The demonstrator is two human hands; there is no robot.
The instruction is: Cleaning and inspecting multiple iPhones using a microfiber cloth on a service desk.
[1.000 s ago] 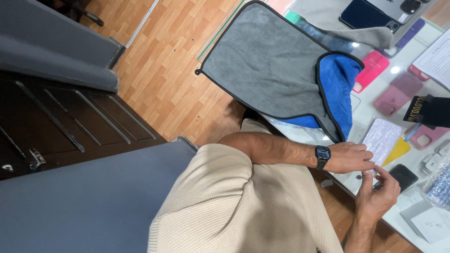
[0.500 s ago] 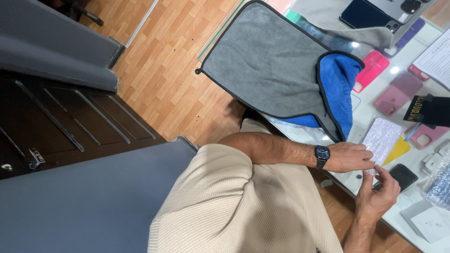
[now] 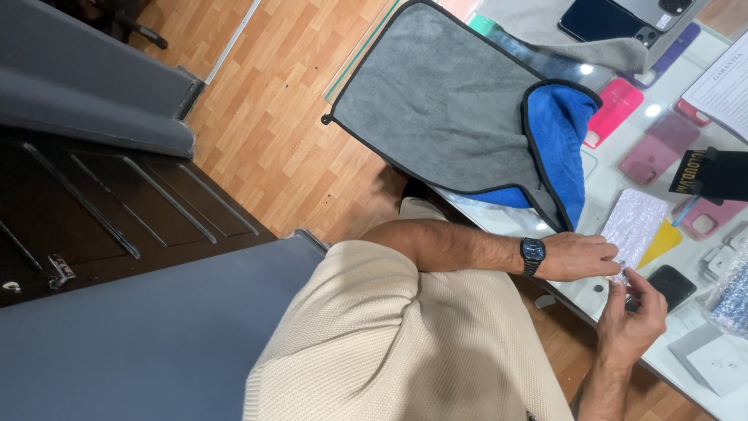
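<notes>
My left hand point(image 3: 580, 257), with a dark watch point(image 3: 533, 256) on its wrist, reaches across my cream shirt to the glass counter point(image 3: 604, 183). My right hand point(image 3: 635, 316) comes up from below and meets it. The fingertips of both hands pinch the near end of a clear, bubbly-textured phone case point(image 3: 635, 222) that lies on the counter. What exactly sits between the fingers is too small to make out.
A grey towel with a blue underside point(image 3: 452, 117) hangs over the counter edge. Pink phone cases point(image 3: 662, 144), a yellow case point(image 3: 664, 242), a black box point(image 3: 713, 175), a black phone point(image 3: 670, 285), a dark blue phone point(image 3: 604, 19) and a white box point(image 3: 717, 360) lie around. Wooden floor and a dark door are on the left.
Both hands stay in nearly the same place at the end of the clear case; only the fingers shift slightly.
</notes>
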